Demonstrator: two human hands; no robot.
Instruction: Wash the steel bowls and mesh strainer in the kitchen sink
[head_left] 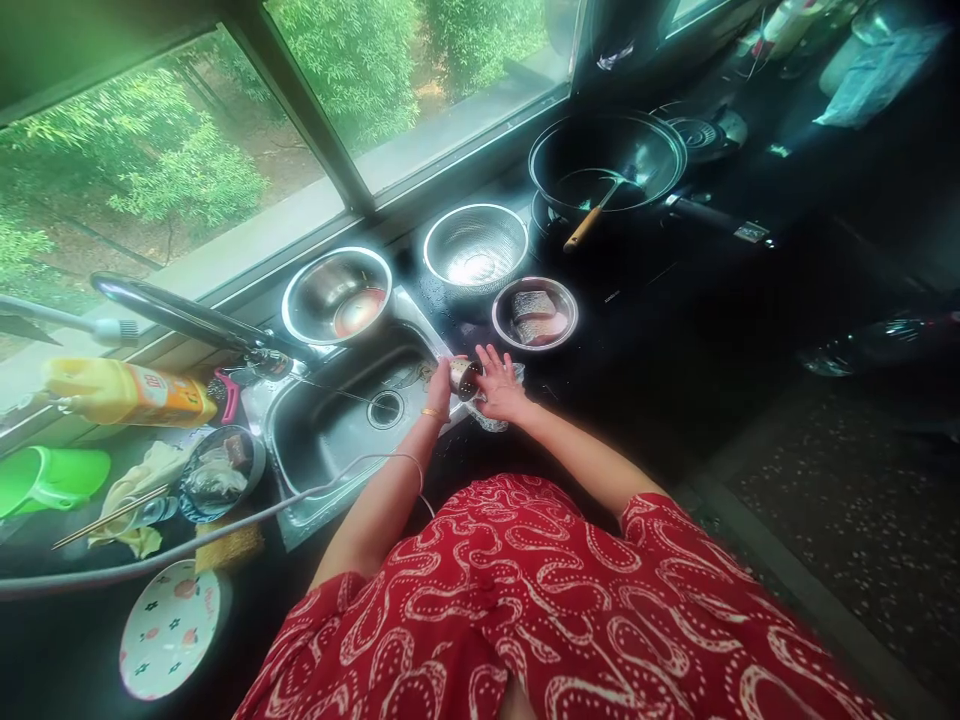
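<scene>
One holed shaker: between your hands, by the sink's 3 o'clock edge; long axis roughly 10-to-4, holed end facing 4.
Left fingers: wrapped around it.
Right fingers: spread open, holding nothing, beside it.

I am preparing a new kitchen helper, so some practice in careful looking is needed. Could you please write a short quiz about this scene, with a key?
1. True or false: the wooden-handled spatula rests in the wok.

2. What stands between the wok and the steel basin?
A) floral dish
B) colander
C) yellow bottle

3. Which hand grasps the small metal object?

Key:
1. True; its handle extends over the rim.
2. B.
3. The left hand; the right hand is spread open beside it.
</scene>
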